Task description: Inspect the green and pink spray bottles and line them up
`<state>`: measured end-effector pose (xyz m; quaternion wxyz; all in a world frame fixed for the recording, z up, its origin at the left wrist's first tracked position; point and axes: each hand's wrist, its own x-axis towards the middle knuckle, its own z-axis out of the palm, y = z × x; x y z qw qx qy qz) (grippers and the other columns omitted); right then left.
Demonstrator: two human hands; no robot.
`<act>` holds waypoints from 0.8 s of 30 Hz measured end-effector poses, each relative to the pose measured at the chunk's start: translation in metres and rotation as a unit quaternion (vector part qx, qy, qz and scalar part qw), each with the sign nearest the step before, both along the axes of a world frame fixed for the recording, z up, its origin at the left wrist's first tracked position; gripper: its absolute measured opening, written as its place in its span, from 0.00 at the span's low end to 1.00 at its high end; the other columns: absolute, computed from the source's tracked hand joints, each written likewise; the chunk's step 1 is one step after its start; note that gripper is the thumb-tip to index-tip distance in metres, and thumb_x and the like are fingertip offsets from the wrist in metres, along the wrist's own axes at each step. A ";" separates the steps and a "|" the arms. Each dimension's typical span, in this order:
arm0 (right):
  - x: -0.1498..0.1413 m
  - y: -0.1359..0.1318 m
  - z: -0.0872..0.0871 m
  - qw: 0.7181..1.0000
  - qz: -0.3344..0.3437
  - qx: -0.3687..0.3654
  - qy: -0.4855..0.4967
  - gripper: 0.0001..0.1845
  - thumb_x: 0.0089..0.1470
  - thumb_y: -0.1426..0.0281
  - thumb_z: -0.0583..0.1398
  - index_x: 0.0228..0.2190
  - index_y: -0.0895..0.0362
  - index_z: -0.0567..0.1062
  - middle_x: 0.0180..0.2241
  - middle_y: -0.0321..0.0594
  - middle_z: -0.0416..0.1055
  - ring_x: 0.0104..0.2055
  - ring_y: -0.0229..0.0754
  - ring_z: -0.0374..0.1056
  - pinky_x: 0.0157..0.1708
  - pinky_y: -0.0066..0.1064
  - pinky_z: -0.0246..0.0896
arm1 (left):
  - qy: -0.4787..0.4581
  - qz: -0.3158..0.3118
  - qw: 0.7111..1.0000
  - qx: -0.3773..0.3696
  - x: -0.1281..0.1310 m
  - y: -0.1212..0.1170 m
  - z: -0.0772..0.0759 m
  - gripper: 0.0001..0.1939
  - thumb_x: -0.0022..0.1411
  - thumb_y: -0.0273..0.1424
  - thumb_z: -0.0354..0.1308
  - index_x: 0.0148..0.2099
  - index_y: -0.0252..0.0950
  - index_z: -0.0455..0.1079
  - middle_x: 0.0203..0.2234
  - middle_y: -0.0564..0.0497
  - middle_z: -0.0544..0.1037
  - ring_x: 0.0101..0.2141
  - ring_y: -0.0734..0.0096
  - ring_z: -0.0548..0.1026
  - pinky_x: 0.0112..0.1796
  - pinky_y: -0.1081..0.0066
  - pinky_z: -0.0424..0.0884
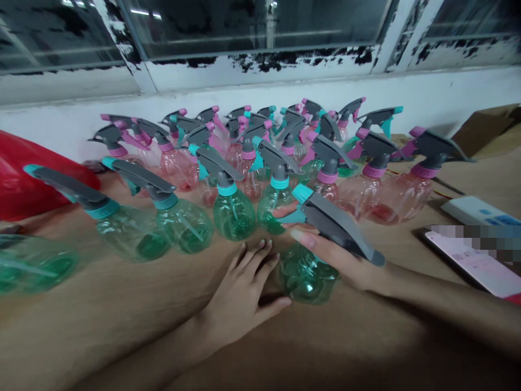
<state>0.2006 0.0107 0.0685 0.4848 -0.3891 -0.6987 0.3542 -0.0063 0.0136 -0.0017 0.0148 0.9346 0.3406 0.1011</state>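
Note:
My right hand (337, 250) is wrapped around the neck of a green spray bottle (307, 279), just below its grey and turquoise trigger head. The bottle is tilted a little, low over or on the table. My left hand (248, 293) lies flat on the wooden tabletop beside it, fingers spread, thumb pointing toward the bottle's base. Just beyond my hands stand other green spray bottles (234, 212) with turquoise collars. Part of the held bottle's neck is hidden by my right fingers.
Several pink spray bottles (385, 198) with grey heads crowd the back of the table. A red bag (36, 176) is at the left. On the right lie a phone (472, 258), a white and blue box (480, 210) and a brown carton (488, 130). A white wall with windows rises behind.

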 end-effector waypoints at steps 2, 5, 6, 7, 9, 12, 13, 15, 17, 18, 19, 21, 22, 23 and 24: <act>0.000 0.000 0.000 1.000 0.010 -0.003 0.013 0.15 0.54 0.63 0.60 0.44 0.53 0.72 0.41 0.38 0.75 0.40 0.42 0.71 0.41 0.35 0.67 | 0.001 0.000 1.000 0.000 0.000 0.000 0.000 0.34 0.62 0.50 0.54 0.60 0.29 0.60 0.60 0.37 0.62 0.60 0.51 0.57 0.57 0.50 0.53; -0.001 0.000 0.000 0.999 0.023 -0.015 0.033 0.16 0.54 0.65 0.61 0.45 0.55 0.71 0.45 0.40 0.74 0.43 0.41 0.72 0.44 0.33 0.68 | 0.003 -0.001 1.000 0.005 0.000 0.001 0.000 0.34 0.63 0.51 0.53 0.60 0.29 0.60 0.60 0.37 0.62 0.60 0.51 0.57 0.57 0.50 0.54; -0.001 0.000 0.001 0.999 0.024 -0.020 0.037 0.16 0.54 0.66 0.61 0.45 0.55 0.71 0.46 0.40 0.74 0.43 0.41 0.72 0.44 0.33 0.68 | 0.003 -0.002 1.000 0.006 0.000 0.001 0.000 0.34 0.63 0.51 0.53 0.60 0.29 0.60 0.60 0.37 0.62 0.60 0.51 0.57 0.57 0.50 0.54; -0.002 0.000 0.001 0.999 0.025 -0.021 0.042 0.16 0.54 0.67 0.61 0.45 0.56 0.71 0.46 0.41 0.74 0.43 0.41 0.72 0.44 0.33 0.68 | 0.004 -0.004 1.000 0.007 0.000 0.001 0.000 0.34 0.63 0.50 0.53 0.60 0.29 0.60 0.60 0.37 0.62 0.60 0.51 0.57 0.57 0.50 0.54; -0.002 -0.001 0.001 0.998 0.028 -0.019 0.050 0.16 0.54 0.67 0.61 0.45 0.55 0.71 0.46 0.40 0.74 0.43 0.41 0.72 0.44 0.32 0.68 | 0.005 -0.005 1.000 0.009 0.000 0.001 -0.001 0.34 0.63 0.50 0.53 0.60 0.29 0.60 0.60 0.37 0.62 0.60 0.51 0.57 0.57 0.50 0.54; -0.002 0.000 -0.001 0.998 0.031 -0.020 0.050 0.16 0.54 0.66 0.61 0.45 0.55 0.71 0.46 0.40 0.74 0.43 0.40 0.73 0.44 0.31 0.69 | 0.005 -0.002 1.000 0.006 -0.001 0.000 -0.001 0.34 0.63 0.51 0.53 0.60 0.30 0.60 0.60 0.38 0.61 0.60 0.51 0.56 0.57 0.49 0.54; -0.001 0.000 -0.001 0.998 0.030 -0.021 0.047 0.17 0.54 0.65 0.61 0.46 0.56 0.71 0.46 0.40 0.74 0.42 0.40 0.73 0.43 0.31 0.69 | 0.004 -0.002 1.000 0.006 -0.001 0.000 -0.001 0.34 0.63 0.51 0.53 0.60 0.30 0.60 0.60 0.38 0.61 0.60 0.51 0.56 0.57 0.49 0.54; 0.000 0.001 -0.003 0.999 0.027 -0.019 0.034 0.18 0.55 0.64 0.60 0.46 0.56 0.70 0.44 0.41 0.73 0.41 0.40 0.72 0.43 0.31 0.68 | 0.003 -0.003 1.000 0.007 -0.001 0.000 -0.001 0.34 0.63 0.51 0.53 0.60 0.31 0.60 0.60 0.38 0.61 0.61 0.52 0.56 0.57 0.50 0.53; 0.001 0.001 -0.004 1.000 0.022 -0.008 0.017 0.19 0.56 0.62 0.60 0.47 0.55 0.70 0.42 0.40 0.73 0.41 0.40 0.71 0.44 0.32 0.67 | 0.000 -0.006 1.000 0.008 -0.001 0.000 -0.001 0.33 0.63 0.50 0.52 0.60 0.30 0.60 0.60 0.38 0.62 0.60 0.52 0.57 0.57 0.50 0.53; 0.001 0.001 -0.004 1.000 0.020 -0.004 0.011 0.19 0.56 0.62 0.59 0.48 0.54 0.70 0.42 0.39 0.73 0.40 0.40 0.71 0.45 0.33 0.67 | -0.003 -0.007 1.000 0.006 -0.001 0.000 -0.001 0.33 0.63 0.50 0.52 0.60 0.30 0.60 0.60 0.38 0.62 0.60 0.52 0.57 0.57 0.50 0.53; 0.001 0.001 -0.005 1.000 0.018 -0.001 0.007 0.18 0.56 0.61 0.59 0.47 0.54 0.70 0.41 0.39 0.74 0.40 0.40 0.70 0.45 0.34 0.66 | -0.005 -0.007 1.000 0.004 -0.001 0.000 0.000 0.33 0.63 0.50 0.53 0.60 0.30 0.60 0.59 0.38 0.62 0.60 0.52 0.57 0.57 0.50 0.53; 0.001 0.001 -0.005 1.000 0.018 0.000 0.008 0.17 0.56 0.61 0.59 0.47 0.53 0.71 0.41 0.39 0.74 0.40 0.40 0.70 0.44 0.34 0.66 | -0.008 -0.004 1.000 0.000 -0.001 0.000 0.000 0.34 0.62 0.50 0.53 0.60 0.30 0.60 0.59 0.37 0.63 0.60 0.51 0.57 0.58 0.50 0.52; 0.001 0.001 -0.005 1.000 0.019 -0.001 0.010 0.17 0.56 0.60 0.59 0.46 0.53 0.71 0.41 0.39 0.74 0.40 0.41 0.70 0.44 0.35 0.67 | -0.007 -0.003 1.000 -0.001 0.000 0.000 0.000 0.34 0.62 0.50 0.54 0.60 0.30 0.60 0.59 0.37 0.63 0.60 0.51 0.57 0.58 0.50 0.52; 0.001 0.001 -0.005 1.000 0.019 -0.002 0.010 0.17 0.56 0.60 0.59 0.46 0.52 0.71 0.40 0.39 0.74 0.40 0.41 0.70 0.44 0.35 0.67 | -0.006 -0.003 1.000 -0.001 0.000 0.000 0.000 0.34 0.62 0.50 0.54 0.60 0.30 0.60 0.59 0.37 0.63 0.60 0.51 0.57 0.58 0.50 0.52; 0.001 0.001 -0.005 1.000 0.019 -0.002 0.008 0.16 0.56 0.60 0.59 0.45 0.52 0.72 0.40 0.39 0.74 0.40 0.41 0.70 0.44 0.35 0.66 | -0.004 -0.003 1.000 0.000 0.000 0.000 0.000 0.34 0.62 0.50 0.54 0.60 0.30 0.60 0.59 0.37 0.63 0.60 0.51 0.57 0.58 0.50 0.52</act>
